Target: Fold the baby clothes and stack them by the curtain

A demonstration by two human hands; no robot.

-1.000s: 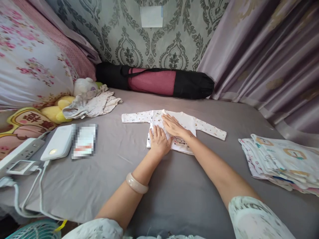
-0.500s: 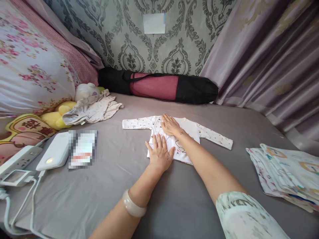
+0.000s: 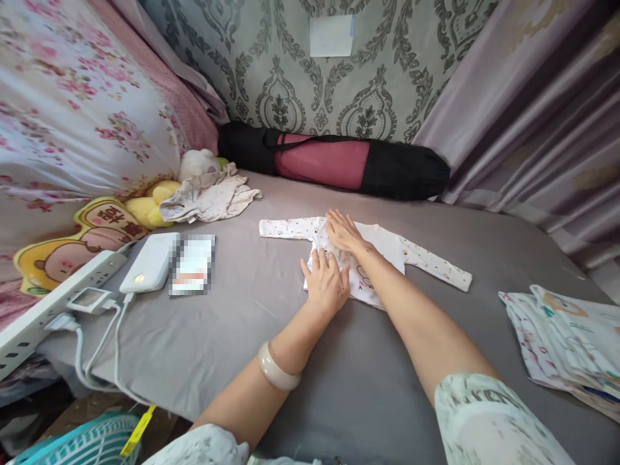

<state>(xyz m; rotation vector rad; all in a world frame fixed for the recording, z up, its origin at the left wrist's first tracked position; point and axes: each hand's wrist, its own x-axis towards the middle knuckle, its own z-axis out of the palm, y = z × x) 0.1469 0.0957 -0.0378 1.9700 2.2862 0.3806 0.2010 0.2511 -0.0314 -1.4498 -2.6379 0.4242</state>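
Note:
A small white baby shirt [image 3: 387, 248] with a fine print lies spread on the grey bed sheet, its two long sleeves stretched out to the sides. My left hand [image 3: 328, 279] rests on the lower left part of the shirt, fingers spread. Flat near the collar lies my right hand [image 3: 345, 231], its fingers stretched out. Part of the shirt's front print is hidden under my hands and right forearm.
Folded printed clothes [image 3: 571, 342] are stacked at the right. A crumpled light garment [image 3: 213, 197] and plush toys [image 3: 154, 201] lie at the back left. Nearer are a white power bank [image 3: 151, 261] and a power strip [image 3: 58, 297]. A long black-and-pink bag [image 3: 322, 161] lies along the wall.
The camera view has shifted, so the scene sits further right and a turquoise basket shows at lower left. Both hands stay on the shirt in nearly the same places.

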